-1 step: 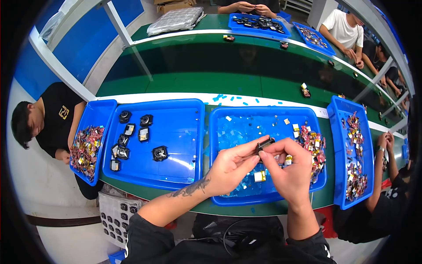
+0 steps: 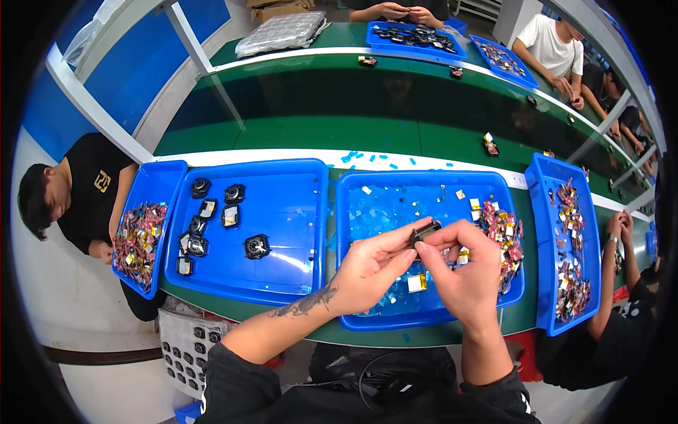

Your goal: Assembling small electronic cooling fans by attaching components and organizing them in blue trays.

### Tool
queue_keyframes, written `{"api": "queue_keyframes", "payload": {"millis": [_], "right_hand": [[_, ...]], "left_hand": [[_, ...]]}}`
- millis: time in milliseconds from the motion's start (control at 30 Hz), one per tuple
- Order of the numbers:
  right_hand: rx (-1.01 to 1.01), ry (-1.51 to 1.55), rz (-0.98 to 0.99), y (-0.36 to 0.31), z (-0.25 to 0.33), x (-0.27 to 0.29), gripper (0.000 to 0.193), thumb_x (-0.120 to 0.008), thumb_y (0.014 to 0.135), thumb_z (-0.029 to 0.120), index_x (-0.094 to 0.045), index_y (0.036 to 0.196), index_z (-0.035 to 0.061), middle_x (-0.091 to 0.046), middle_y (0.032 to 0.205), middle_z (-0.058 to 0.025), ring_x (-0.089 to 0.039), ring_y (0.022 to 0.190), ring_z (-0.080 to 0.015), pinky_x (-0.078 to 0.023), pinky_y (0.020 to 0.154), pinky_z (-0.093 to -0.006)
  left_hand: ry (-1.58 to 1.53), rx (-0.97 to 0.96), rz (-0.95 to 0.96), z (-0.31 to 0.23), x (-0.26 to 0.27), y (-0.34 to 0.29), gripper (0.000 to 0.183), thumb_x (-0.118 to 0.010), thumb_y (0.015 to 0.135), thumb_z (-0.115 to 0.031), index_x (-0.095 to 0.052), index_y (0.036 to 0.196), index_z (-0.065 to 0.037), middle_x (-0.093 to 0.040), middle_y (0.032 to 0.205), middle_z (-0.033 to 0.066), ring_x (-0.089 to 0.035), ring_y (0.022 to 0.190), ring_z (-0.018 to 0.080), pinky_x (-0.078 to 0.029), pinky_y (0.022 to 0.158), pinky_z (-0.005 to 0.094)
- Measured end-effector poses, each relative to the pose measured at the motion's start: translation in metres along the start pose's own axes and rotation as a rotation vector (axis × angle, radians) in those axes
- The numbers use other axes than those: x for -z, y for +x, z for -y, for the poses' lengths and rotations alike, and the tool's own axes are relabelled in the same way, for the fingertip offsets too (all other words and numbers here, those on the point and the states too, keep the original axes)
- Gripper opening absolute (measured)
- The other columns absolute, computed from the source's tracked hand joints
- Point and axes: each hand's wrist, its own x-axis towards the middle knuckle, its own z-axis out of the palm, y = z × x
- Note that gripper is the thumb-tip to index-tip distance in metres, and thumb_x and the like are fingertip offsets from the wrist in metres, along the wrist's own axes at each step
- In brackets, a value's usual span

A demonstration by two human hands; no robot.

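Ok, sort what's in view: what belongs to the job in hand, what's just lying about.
Job in hand, seemingly:
black part, between left hand and right hand
blue tray below them, holding loose pieces

Apparently just lying about:
blue scraps on the white ledge
stacked plastic trays, far table
cardboard

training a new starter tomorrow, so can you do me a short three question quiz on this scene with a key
1. What do the left hand and right hand hold between them?
a) a sheet of paper
b) a small black part
c) a coiled cable
2. True or false: black units lie in the wide blue tray to the left of the hands.
3. Fill in left or right: in the tray beneath the hands, the heap of mixed small pieces lies toward the ____ end.

Key: 1. b; 2. True; 3. right
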Motion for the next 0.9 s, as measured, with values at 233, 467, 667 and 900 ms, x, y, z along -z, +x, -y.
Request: {"api": "queue_keyframes", "payload": {"millis": [233,467,667,900], "right_hand": [[0.063,-0.146,-0.019,-0.003,-0.007,-0.005,0.016,-0.075,0.074,0.003,-0.060,0.075,0.0055,-0.058,0.066,-0.0001,-0.052,0.062,-0.0117,-0.040,0.058,-0.0277],[-0.330,0.615,0.163,-0.022,-0.021,-0.005,0.026,-0.072,0.081,-0.003,-0.060,0.103,-0.0004,-0.064,0.094,-0.0065,-0.063,0.085,-0.0116,-0.053,0.083,-0.0272],[-0.181,0.408,-0.019,-0.025,-0.019,-0.006,0.013,-0.071,0.082,-0.004,-0.064,0.093,-0.0022,-0.065,0.092,-0.0081,-0.066,0.081,-0.0139,-0.056,0.071,-0.0257],[-0.087,0.439,-0.006,-0.032,-0.013,0.008,0.013,-0.068,0.084,-0.006,-0.064,0.096,-0.0039,-0.066,0.092,-0.0106,-0.067,0.084,-0.0147,-0.056,0.074,-0.0258]], "left_hand": [[-0.043,0.019,0.005,0.003,0.002,0.004,0.045,-0.046,0.099,0.000,-0.039,0.143,0.005,-0.054,0.133,0.0140,-0.051,0.124,0.0171,-0.041,0.104,0.0304],[-0.401,-0.041,-0.194,-0.007,-0.007,0.010,0.038,-0.046,0.098,0.001,-0.045,0.136,0.000,-0.058,0.126,0.0169,-0.056,0.119,0.0220,-0.045,0.102,0.0342],[0.356,-0.220,-0.074,-0.013,0.006,0.003,0.033,-0.049,0.093,0.006,-0.059,0.125,0.002,-0.056,0.129,0.0174,-0.056,0.120,0.0224,-0.049,0.095,0.0315],[0.762,-0.418,0.000,-0.016,0.007,0.004,0.031,-0.068,0.078,0.007,-0.069,0.109,0.000,-0.066,0.116,0.0172,-0.067,0.102,0.0262,-0.056,0.083,0.0315]]}}
